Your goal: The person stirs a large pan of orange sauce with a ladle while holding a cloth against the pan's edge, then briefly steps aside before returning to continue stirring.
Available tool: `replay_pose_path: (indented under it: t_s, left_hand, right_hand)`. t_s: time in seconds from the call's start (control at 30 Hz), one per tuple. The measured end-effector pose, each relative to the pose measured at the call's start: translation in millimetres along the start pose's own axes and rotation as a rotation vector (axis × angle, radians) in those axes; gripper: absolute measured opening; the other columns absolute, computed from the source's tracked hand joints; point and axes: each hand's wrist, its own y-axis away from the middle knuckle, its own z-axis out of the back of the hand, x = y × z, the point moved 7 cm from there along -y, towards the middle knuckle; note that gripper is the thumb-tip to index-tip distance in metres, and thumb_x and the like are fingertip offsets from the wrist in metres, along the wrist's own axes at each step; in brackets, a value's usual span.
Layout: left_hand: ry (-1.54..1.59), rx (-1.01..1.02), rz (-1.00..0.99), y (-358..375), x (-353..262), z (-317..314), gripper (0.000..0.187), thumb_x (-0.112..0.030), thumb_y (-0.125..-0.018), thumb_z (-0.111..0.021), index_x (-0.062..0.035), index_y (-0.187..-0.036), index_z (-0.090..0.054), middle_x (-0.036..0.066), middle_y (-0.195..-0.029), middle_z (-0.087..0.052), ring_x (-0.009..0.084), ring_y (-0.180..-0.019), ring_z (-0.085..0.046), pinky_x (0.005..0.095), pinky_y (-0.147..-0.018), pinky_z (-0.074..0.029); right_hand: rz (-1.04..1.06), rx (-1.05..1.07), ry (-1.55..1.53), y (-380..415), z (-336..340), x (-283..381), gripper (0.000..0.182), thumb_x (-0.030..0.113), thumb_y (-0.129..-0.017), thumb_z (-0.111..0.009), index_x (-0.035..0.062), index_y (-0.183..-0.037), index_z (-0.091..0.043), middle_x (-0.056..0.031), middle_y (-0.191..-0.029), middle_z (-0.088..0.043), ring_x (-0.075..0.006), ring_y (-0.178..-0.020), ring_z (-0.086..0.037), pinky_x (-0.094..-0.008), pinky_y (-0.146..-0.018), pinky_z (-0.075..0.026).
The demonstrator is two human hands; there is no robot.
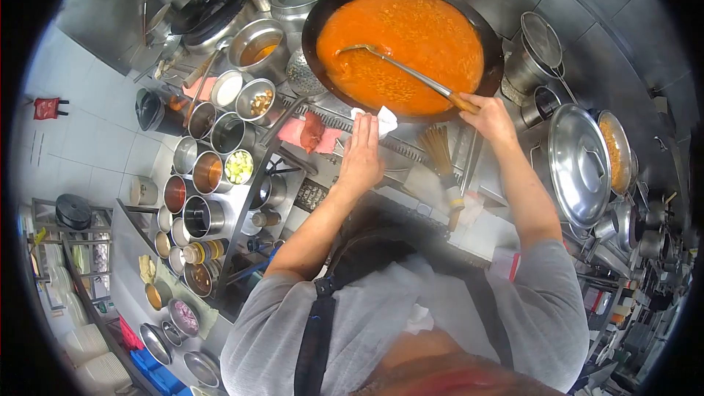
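A big black wok (311,40) holds thick orange sauce (403,18) with small pieces in it. My right hand (490,120) is closed around the wooden handle of a long metal ladle (418,75), whose bowl sits in the sauce at the left. At the near rim of the wok, my left hand (362,158) grips a white cloth (386,120) against the edge; its fingertips are partly hidden. Left of that hand, a red cloth (312,132) lies on a pink one. A bamboo wok brush (442,155) rests below the wok, between my forearms.
Several metal pots of sauces and ingredients, including chopped greens (238,166), crowd the left counter. A steel pot (258,50) stands behind them. On the right are a large metal lid (579,165), a pan of yellow food (614,152) and a strainer (541,40).
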Motion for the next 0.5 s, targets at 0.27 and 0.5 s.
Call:
replay_pose_path:
  t_s: [0.27, 0.5]
  left_hand:
    - [-0.017, 0.006, 0.026, -0.8, -1.4, 0.2, 0.086, -0.002, -0.073, -0.060, 0.0059, -0.149, -0.022, 0.026, -0.156, -0.023, 0.0429, -0.148, -0.017, 0.0566, -0.109, -0.034]
    - [-0.038, 0.047, 0.070, 0.3, 3.5, -2.2, 0.094, -0.007, -0.073, -0.071, 0.0021, -0.152, -0.020, 0.022, -0.158, -0.020, 0.0414, -0.149, -0.016, 0.0584, -0.110, -0.035]
  right_hand:
    - [0.104, -0.073, 0.046, -51.7, -40.6, 25.9, 0.046, 0.013, -0.079, -0.069, 0.0123, -0.125, -0.066, -0.0223, -0.108, -0.068, -0.0380, -0.105, -0.064, -0.0446, -0.095, -0.050]
    - [0.079, -0.196, 0.080, -56.3, 6.6, 34.0, 0.042, 0.014, -0.082, -0.068, 0.0085, -0.124, -0.065, -0.0198, -0.112, -0.068, -0.0358, -0.106, -0.065, -0.0427, -0.097, -0.050]
